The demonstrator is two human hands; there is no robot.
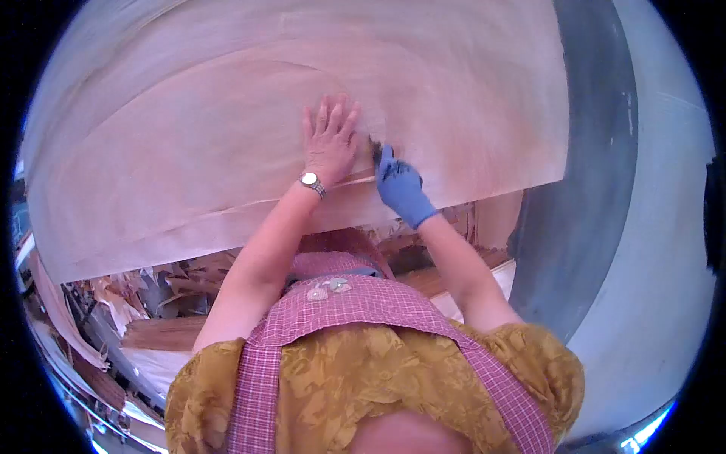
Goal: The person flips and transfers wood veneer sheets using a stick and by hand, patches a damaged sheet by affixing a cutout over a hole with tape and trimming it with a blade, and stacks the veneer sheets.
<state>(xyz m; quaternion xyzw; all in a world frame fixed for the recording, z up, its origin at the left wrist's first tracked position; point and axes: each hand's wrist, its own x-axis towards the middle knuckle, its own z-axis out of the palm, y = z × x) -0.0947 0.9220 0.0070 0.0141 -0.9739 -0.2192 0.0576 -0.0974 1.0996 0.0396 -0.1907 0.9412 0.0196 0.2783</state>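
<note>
A large, thin sheet of pale wood veneer spreads out in front of me, with a lengthwise crack or loose edge running near its front. My left hand, bare and with a watch at the wrist, lies flat on the sheet with its fingers apart. Just right of it, my right hand wears a blue glove with dark stains. Its fingers are closed round a small dark tool touching the sheet; the tool's exact kind is too blurred to tell.
Torn veneer scraps and brown wooden boards lie below the sheet's front edge. A dark grey band and a pale floor-like surface run along the right. My checked apron is close to the sheet's near edge.
</note>
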